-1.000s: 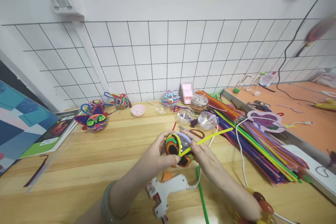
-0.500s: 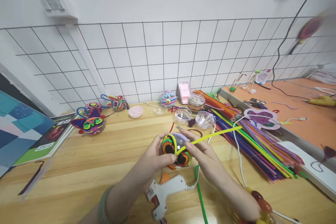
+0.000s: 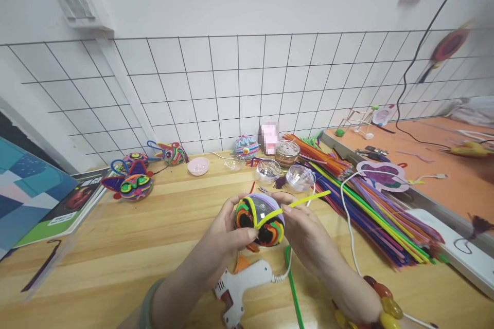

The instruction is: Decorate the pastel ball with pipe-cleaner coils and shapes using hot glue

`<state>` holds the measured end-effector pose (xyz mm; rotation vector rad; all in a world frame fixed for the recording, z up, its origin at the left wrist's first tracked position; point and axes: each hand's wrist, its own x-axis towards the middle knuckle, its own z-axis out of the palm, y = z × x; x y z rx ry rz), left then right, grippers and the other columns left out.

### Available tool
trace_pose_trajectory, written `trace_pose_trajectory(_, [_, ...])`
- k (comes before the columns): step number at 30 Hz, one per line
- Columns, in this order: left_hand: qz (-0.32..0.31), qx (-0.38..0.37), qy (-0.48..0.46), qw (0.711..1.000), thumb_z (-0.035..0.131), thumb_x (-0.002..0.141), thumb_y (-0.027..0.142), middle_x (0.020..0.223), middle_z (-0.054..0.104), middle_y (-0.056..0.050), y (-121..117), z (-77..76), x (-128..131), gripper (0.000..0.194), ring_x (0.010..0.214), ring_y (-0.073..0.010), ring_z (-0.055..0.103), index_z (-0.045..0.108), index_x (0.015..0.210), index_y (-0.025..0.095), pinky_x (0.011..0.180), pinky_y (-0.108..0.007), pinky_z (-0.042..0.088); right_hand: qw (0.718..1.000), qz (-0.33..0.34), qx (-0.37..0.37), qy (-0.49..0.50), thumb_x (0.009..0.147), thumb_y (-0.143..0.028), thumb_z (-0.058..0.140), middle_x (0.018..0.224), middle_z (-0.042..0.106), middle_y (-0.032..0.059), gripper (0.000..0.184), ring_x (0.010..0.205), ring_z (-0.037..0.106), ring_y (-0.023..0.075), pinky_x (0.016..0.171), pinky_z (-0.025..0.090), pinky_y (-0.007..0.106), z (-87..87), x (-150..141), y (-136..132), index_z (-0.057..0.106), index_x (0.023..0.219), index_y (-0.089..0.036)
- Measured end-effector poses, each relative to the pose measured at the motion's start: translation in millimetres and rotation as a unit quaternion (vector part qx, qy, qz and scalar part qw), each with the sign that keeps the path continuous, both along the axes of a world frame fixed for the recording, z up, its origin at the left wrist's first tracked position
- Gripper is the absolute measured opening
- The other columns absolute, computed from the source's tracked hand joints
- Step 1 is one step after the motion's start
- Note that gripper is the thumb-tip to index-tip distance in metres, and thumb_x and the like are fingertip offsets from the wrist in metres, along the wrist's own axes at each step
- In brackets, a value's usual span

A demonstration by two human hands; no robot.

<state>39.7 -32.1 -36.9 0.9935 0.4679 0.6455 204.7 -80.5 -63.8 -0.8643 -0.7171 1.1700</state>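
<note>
My left hand [image 3: 231, 234] is closed around the left side of a clear plastic ball [image 3: 276, 230] partly covered with coloured pipe cleaners, its thumb on the front. Black patches ringed in orange and green look like two eyes. A yellow pipe cleaner [image 3: 311, 198] forms a V between them, and its free end sticks out to the right. My right hand [image 3: 304, 229] pinches this pipe cleaner at the ball's right edge; its other fingers are behind the ball. Just below lies a white hot glue gun [image 3: 250, 280], beside a green pipe cleaner [image 3: 295, 293].
Bundled pipe cleaners [image 3: 386, 216] lie on the right beside a white cable [image 3: 347, 216]. Clear half-shells [image 3: 301, 178] and a pink dish [image 3: 198, 166] stand behind the ball. Finished-looking decorated balls [image 3: 135, 185] sit at the back left near a magazine [image 3: 73, 205].
The yellow pipe cleaner now bends along the ball's upper right, and less of it sticks out. My right hand has shifted slightly right, from the ball's front to its edge.
</note>
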Motion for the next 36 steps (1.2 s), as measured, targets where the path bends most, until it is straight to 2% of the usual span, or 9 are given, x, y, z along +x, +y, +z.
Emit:
trace_pose_trajectory(3, [-0.009,-0.014,-0.014,1.000,0.069,0.071,0.018,0.118,0.057,-0.009,0.3,0.3,-0.4,0.050,0.105,-0.0242,0.056,0.050,0.118,0.021,0.089,-0.037,0.044,1.000,-0.021,0.016,0.000,0.071,-0.038,0.073,0.114,0.069,0.0065,0.015,0.112,0.058,0.0296,0.098,0.041,0.046,-0.2,1.8,0.8,0.070,0.076,-0.023])
trace_pose_trajectory(6, [0.001,-0.030,-0.033,0.999,0.069,0.071,0.018,0.118,0.057,-0.009,0.6,1.4,0.4,0.051,0.105,-0.0244,0.056,0.049,0.117,0.021,0.089,-0.038,0.044,0.999,-0.042,0.014,-0.025,0.070,-0.039,0.075,0.120,0.065,0.0066,0.018,0.116,0.054,0.0310,0.100,0.038,0.049,-3.9,4.2,1.4,0.068,0.066,-0.022])
trace_pose_trajectory(11, [0.008,-0.040,-0.039,0.998,0.070,0.071,0.020,0.116,0.058,-0.009,-0.2,3.0,2.1,0.049,0.103,-0.0251,0.057,0.049,0.115,0.022,0.089,-0.040,0.045,0.984,-0.116,0.049,-0.122,0.073,-0.037,0.074,0.108,0.066,0.0056,0.015,0.109,0.056,0.0278,0.100,0.037,0.049,-15.4,7.1,1.1,0.071,0.068,-0.024])
trace_pose_trajectory(13, [0.013,-0.036,-0.043,0.998,0.070,0.070,0.020,0.116,0.057,-0.008,-0.9,2.7,2.7,0.050,0.103,-0.0244,0.057,0.048,0.115,0.022,0.087,-0.040,0.046,0.981,-0.125,0.060,-0.138,0.075,-0.036,0.073,0.102,0.065,0.0057,0.014,0.107,0.056,0.0267,0.099,0.037,0.047,-16.6,6.9,0.5,0.071,0.068,-0.024])
trace_pose_trajectory(19, [0.045,0.005,-0.029,0.999,0.075,0.066,0.022,0.118,0.056,-0.008,-4.4,-3.6,5.1,0.061,0.102,-0.0233,0.056,0.044,0.119,0.025,0.075,-0.031,0.048,0.990,-0.109,0.049,-0.079,0.070,-0.038,0.075,0.101,0.063,0.0043,0.018,0.103,0.056,0.0268,0.095,0.040,0.046,-9.4,4.5,-1.3,0.067,0.063,-0.024])
trace_pose_trajectory(25, [0.096,0.044,-0.026,0.994,0.078,0.063,0.026,0.114,0.059,-0.006,-7.2,-9.5,12.4,0.065,0.102,-0.0227,0.057,0.042,0.117,0.026,0.083,-0.034,0.047,0.993,-0.088,0.042,-0.065,0.071,-0.040,0.074,0.106,0.063,0.0057,0.022,0.110,0.053,0.0288,0.097,0.037,0.046,-8.6,4.8,-2.0,0.065,0.061,-0.022])
trace_pose_trajectory(29, [0.139,0.059,-0.021,0.988,0.084,0.051,0.028,0.110,0.059,-0.006,-6.6,-14.1,18.2,0.073,0.098,-0.0238,0.059,0.042,0.110,0.026,0.083,-0.036,0.048,0.996,-0.074,0.042,-0.042,0.069,-0.040,0.076,0.105,0.063,0.0054,0.022,0.112,0.052,0.0291,0.098,0.036,0.046,-6.9,3.5,-0.4,0.065,0.061,-0.023])
trace_pose_trajectory(33, [0.127,0.076,-0.043,0.988,0.079,0.061,0.023,0.118,0.053,-0.006,-10.0,-16.0,18.7,0.065,0.105,-0.0226,0.056,0.040,0.114,0.027,0.086,-0.035,0.048,0.998,-0.048,0.042,-0.015,0.068,-0.038,0.076,0.104,0.066,0.0047,0.021,0.109,0.054,0.0279,0.094,0.039,0.042,-3.7,1.8,0.8,0.063,0.061,-0.023])
trace_pose_trajectory(36, [0.135,0.082,-0.051,0.986,0.078,0.062,0.020,0.120,0.049,-0.006,-13.2,-15.2,18.2,0.064,0.107,-0.0227,0.054,0.041,0.113,0.028,0.088,-0.035,0.048,0.999,-0.030,0.043,0.009,0.069,-0.036,0.076,0.100,0.068,0.0046,0.020,0.101,0.058,0.0262,0.082,0.044,0.037,-3.2,1.1,0.6,0.063,0.063,-0.023])
